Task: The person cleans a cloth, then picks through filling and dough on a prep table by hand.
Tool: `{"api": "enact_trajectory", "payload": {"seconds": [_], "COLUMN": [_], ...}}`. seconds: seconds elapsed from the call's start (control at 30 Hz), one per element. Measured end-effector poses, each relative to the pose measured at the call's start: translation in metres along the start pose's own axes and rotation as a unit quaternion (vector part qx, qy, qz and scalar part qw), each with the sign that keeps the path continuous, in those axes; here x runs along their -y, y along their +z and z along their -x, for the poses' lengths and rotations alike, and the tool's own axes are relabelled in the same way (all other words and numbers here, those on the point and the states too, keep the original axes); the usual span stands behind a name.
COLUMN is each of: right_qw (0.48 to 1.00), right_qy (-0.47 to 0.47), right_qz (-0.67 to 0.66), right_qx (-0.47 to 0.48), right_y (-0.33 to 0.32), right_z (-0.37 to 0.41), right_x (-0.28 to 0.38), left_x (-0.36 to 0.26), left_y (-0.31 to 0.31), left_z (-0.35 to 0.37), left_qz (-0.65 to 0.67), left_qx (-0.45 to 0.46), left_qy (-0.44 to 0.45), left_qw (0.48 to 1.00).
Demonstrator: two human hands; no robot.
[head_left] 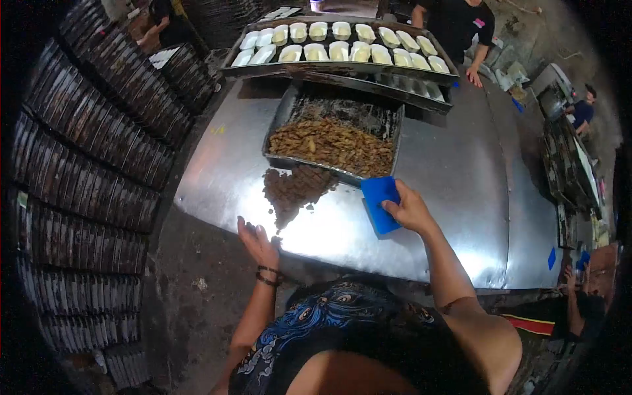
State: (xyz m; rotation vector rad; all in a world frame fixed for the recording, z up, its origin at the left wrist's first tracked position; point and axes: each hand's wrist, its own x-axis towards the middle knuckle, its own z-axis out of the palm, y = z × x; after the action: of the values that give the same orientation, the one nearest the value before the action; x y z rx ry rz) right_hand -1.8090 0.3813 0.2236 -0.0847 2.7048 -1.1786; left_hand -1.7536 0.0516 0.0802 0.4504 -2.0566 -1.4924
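In the head view, my right hand (409, 207) grips a flat blue dough scraper (380, 197) above the metal table (454, 197), its top edge close to the corner of a dark metal tray (342, 105). Brown, lumpy filling (329, 143) covers the front part of that tray. In front of the tray, a pile of brown crumbs (294, 191) lies on the tabletop and trails toward the near edge. My left hand (257, 242) is at that edge, below the crumbs, fingers apart and palm turned up, with nothing in it.
Behind the filling stand stacked trays (342, 71), the top one holding rows of pale dough in white paper cups (339, 51). Tall stacks of dark trays (92, 168) line the left side. A person (464, 29) rests a hand on the far right of the table; other people work farther off.
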Motion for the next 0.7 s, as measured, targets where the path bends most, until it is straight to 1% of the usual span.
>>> {"api": "enact_trajectory", "payload": {"seconds": [0.03,0.07,0.13,0.17,0.2,0.23,0.27,0.3,0.37,0.4,0.43,0.5,0.53,0.57,0.63,0.67,0.7], "right_qw": [0.999,0.999,0.994,0.993,0.988,0.979,0.971,0.963,0.943,0.958,0.971,0.977,0.967,0.954,0.947,0.943,0.942], "right_qy": [0.005,-0.018,-0.070,-0.073,-0.077,-0.081,-0.186,-0.222,-0.275,-0.250,-0.223,-0.167,-0.181,-0.197,-0.199,-0.198,-0.194], "right_qz": [-0.032,-0.031,-0.031,0.034,0.098,0.165,0.152,0.147,0.130,0.103,0.075,0.131,0.180,0.225,0.250,0.262,0.273], "right_qx": [0.014,0.033,0.081,0.089,0.093,0.092,0.005,-0.044,-0.136,-0.092,-0.050,-0.017,-0.022,-0.024,-0.037,-0.044,-0.031], "right_y": [-0.007,-0.008,0.008,0.017,0.028,0.033,0.034,0.033,0.030,0.030,0.032,0.057,0.075,0.091,0.113,0.125,0.133], "right_z": [0.003,0.003,-0.006,-0.010,-0.014,-0.019,-0.026,-0.041,-0.070,-0.094,-0.119,-0.168,-0.188,-0.204,-0.219,-0.223,-0.228], "right_x": [-0.009,-0.022,-0.051,-0.056,-0.057,-0.057,-0.054,-0.045,-0.009,0.010,0.030,0.051,0.053,0.053,0.055,0.056,0.055], "left_x": [0.000,-0.022,-0.012,-0.008,-0.004,-0.023,-0.030,-0.032,-0.029,-0.027,-0.024,-0.017,-0.024,-0.028,-0.030,-0.025,-0.022], "left_y": [0.009,0.020,0.038,0.043,0.051,0.053,0.058,0.061,0.059,0.063,0.063,0.062,0.060,0.062,0.057,0.059,0.055], "left_z": [0.003,0.006,0.007,0.006,0.007,0.009,0.011,0.012,0.014,0.011,0.012,0.011,0.012,0.012,0.011,0.010,0.009], "left_qz": [-0.011,0.052,0.017,-0.004,-0.048,-0.175,-0.226,-0.278,-0.291,-0.292,-0.288,-0.270,-0.236,-0.221,-0.204,-0.190,-0.185], "left_qx": [-0.004,-0.015,-0.031,-0.038,-0.038,0.000,0.001,0.003,-0.009,-0.014,-0.018,-0.016,-0.028,-0.022,-0.021,-0.045,-0.057], "left_qy": [0.002,-0.073,-0.077,-0.080,-0.059,-0.038,-0.032,-0.029,-0.007,0.008,-0.005,-0.012,0.008,-0.002,-0.025,0.001,0.015], "left_qw": [1.000,0.996,0.996,0.996,0.996,0.984,0.974,0.960,0.957,0.956,0.957,0.963,0.971,0.975,0.978,0.981,0.981]}}
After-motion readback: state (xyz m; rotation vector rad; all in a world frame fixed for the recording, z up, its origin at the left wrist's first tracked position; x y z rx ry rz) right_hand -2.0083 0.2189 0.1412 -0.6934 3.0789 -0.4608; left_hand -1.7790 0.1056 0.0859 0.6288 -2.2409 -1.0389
